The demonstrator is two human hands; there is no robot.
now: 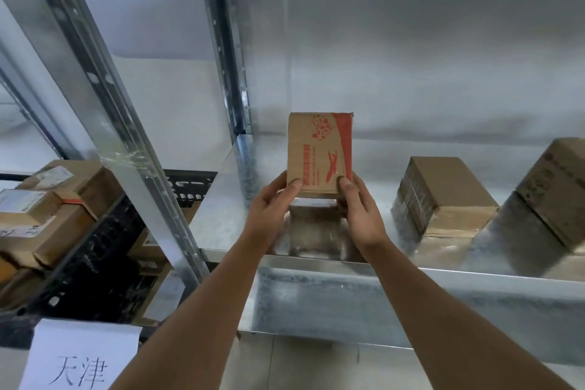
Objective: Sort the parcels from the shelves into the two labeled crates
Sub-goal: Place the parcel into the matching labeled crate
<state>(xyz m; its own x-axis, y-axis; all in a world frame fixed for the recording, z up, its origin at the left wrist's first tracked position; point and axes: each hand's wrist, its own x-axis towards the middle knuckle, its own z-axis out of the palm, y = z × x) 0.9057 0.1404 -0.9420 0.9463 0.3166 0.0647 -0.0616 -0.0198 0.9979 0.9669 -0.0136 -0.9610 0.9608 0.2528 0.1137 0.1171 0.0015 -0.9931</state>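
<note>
Held parcel: a small brown cardboard parcel (319, 153) with red printing, at the centre of the frame, upright and lifted clear of the shelf surface, its printed face toward the camera
Left hand (274, 203): grip closed on the lower left corner of the held parcel, thumb across the front face, fingers hidden behind the box
Right hand (359, 207): grip closed on the lower right corner of the same parcel, thumb on the front face, fingers behind and under the box
Shelf (395, 269): a galvanised metal shelf running across the middle and right of the frame; its shiny surface shows a dull reflection of the held parcel directly below it
Second parcel (446, 195): a plain brown box wrapped in clear tape, resting on the shelf at right of centre, well apart from the held parcel
Third parcel (560, 190): a larger brown box with faint printing, on the shelf at the right edge of the frame, partly cut off
Crate (104, 250): a black slotted plastic crate at lower left, behind the shelf upright, holding several brown boxes (47, 209) with labels
Paper label (79, 358): a white sheet at the bottom left corner, handwritten with the characters 天津, fixed on the front of the crate
</note>
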